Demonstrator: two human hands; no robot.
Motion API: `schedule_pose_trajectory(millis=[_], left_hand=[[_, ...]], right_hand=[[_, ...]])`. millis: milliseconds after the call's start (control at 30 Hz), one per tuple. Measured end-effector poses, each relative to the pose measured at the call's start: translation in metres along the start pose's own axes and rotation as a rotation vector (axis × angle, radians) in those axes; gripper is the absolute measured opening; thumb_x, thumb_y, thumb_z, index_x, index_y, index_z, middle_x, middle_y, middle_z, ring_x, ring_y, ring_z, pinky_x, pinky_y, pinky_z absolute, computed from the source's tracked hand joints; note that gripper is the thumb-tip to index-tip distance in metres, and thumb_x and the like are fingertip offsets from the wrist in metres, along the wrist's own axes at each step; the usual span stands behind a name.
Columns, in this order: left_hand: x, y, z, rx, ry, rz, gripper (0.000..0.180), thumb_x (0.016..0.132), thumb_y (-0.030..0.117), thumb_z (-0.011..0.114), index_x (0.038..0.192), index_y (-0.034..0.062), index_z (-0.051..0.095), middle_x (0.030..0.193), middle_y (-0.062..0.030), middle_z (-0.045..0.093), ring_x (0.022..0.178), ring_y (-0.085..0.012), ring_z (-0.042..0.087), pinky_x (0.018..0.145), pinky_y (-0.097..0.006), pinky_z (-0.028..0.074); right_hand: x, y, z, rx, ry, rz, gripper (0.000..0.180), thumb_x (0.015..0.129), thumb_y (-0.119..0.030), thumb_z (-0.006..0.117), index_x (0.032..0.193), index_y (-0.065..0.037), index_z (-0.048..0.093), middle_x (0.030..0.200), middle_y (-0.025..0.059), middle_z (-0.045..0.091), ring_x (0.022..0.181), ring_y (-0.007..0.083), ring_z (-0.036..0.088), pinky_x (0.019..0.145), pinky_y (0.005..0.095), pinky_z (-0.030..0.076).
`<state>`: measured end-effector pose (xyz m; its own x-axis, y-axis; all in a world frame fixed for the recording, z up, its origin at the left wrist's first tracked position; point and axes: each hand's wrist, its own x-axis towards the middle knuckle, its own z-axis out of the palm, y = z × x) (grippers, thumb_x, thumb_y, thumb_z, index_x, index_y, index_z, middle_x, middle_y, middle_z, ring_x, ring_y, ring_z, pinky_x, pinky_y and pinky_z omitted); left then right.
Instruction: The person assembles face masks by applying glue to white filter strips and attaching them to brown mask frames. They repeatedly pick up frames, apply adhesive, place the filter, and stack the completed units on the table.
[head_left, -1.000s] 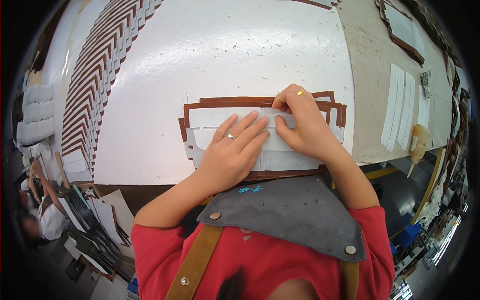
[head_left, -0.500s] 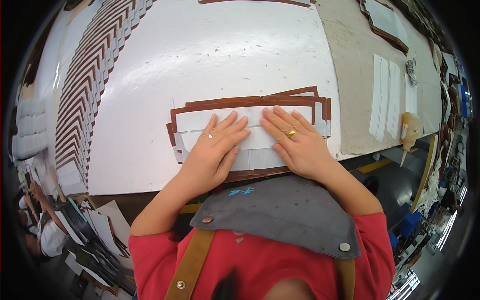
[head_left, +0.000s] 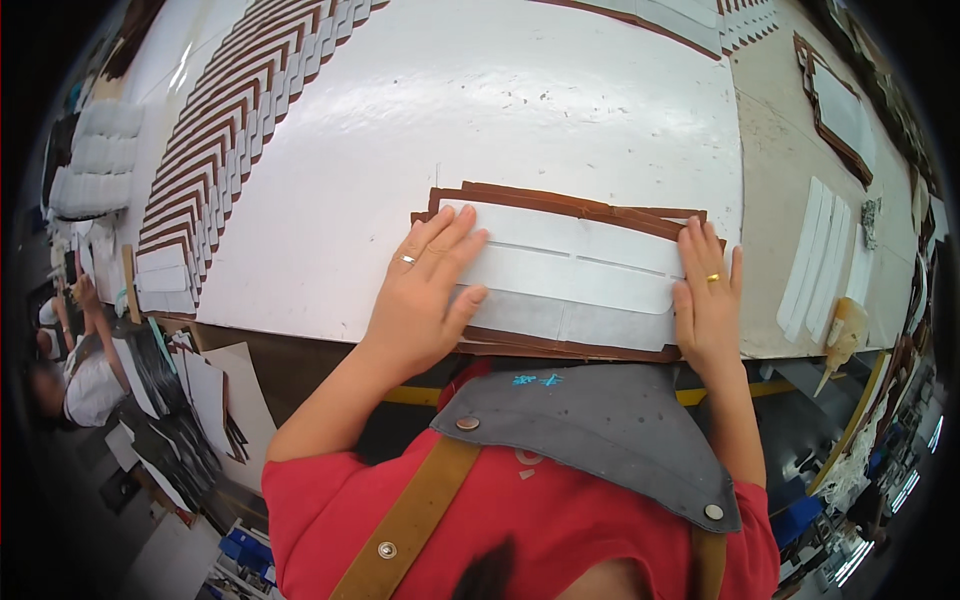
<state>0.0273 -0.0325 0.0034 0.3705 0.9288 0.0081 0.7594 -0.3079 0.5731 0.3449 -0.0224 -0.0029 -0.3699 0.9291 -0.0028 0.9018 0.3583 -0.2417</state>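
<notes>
A stack of brown panels faced with white backing sheets (head_left: 565,268) lies at the table's near edge, its layers slightly fanned so brown borders show along the top and bottom. On its left end rests my left hand (head_left: 425,285), fingers stretched out and the thumb spread over the white sheet; a ring is on one finger. My right hand (head_left: 710,300) lies along the right end, fingers extended and thumb on the sheet, also wearing a ring. Both hands are open and touch the stack without gripping it.
A long overlapping row of brown-edged white pieces (head_left: 225,140) runs up the left of the white table (head_left: 330,240). On the right are white strips (head_left: 815,260), a glue bottle (head_left: 847,330) and another panel stack (head_left: 840,110). At far left a person (head_left: 95,375) is seen.
My hands have moved apart, from the middle of the stack out to its left and right ends. The view has shifted, so the table's far right shows more.
</notes>
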Motion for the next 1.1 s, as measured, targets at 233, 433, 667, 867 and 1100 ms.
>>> schedule_pose_trajectory(millis=[233,433,667,867,1100], left_hand=[[0.013,-0.02,-0.004,-0.36,0.225,-0.13,0.027,0.091,0.015,0.046,0.113,0.0041,0.056,0.118,-0.0107,0.056,0.107,-0.0246,0.05,0.095,-0.036,0.032],[0.013,-0.02,0.001,-0.131,0.276,-0.096,0.029,0.086,0.01,0.052,0.114,0.005,0.053,0.117,-0.0108,0.055,0.11,-0.0253,0.048,0.094,-0.036,0.031],[0.012,-0.019,0.0,-0.109,0.324,-0.221,0.044,0.083,0.004,0.055,0.125,0.0051,0.044,0.108,-0.0108,0.056,0.1,-0.0218,0.048,0.09,-0.033,0.035],[0.026,-0.017,-0.006,-0.631,0.218,-0.36,0.045,0.085,-0.001,0.051,0.128,0.0049,0.04,0.091,-0.0063,0.057,0.082,-0.0119,0.049,0.081,-0.026,0.039],[0.078,-0.035,-0.02,-0.822,0.344,-0.307,0.041,0.086,-0.001,0.047,0.126,0.0038,0.038,0.089,-0.0061,0.056,0.084,-0.0108,0.05,0.079,-0.025,0.039]], right_hand=[[0.052,-0.039,-0.004,0.354,0.163,-0.093,0.029,0.081,-0.007,0.058,0.11,-0.006,0.057,0.119,0.011,0.052,0.112,0.0277,0.046,0.097,0.0412,0.031],[0.078,-0.043,0.006,0.451,0.129,-0.169,0.007,0.079,-0.007,0.061,0.085,-0.007,0.058,0.107,0.0079,0.055,0.105,0.0246,0.048,0.091,0.0376,0.032],[0.076,-0.044,-0.005,0.436,0.155,-0.204,0.006,0.079,-0.006,0.06,0.083,-0.008,0.056,0.091,0.0036,0.057,0.092,0.019,0.05,0.084,0.0341,0.032],[0.08,-0.035,-0.018,0.484,0.047,-0.153,0.01,0.079,-0.01,0.061,0.087,-0.006,0.057,0.085,0.006,0.059,0.088,0.0214,0.052,0.082,0.0341,0.035],[0.109,0.042,-0.055,0.714,-0.598,0.06,0.018,0.077,-0.013,0.067,0.09,-0.002,0.059,0.077,0.0039,0.06,0.077,0.0138,0.056,0.073,0.0295,0.045]])
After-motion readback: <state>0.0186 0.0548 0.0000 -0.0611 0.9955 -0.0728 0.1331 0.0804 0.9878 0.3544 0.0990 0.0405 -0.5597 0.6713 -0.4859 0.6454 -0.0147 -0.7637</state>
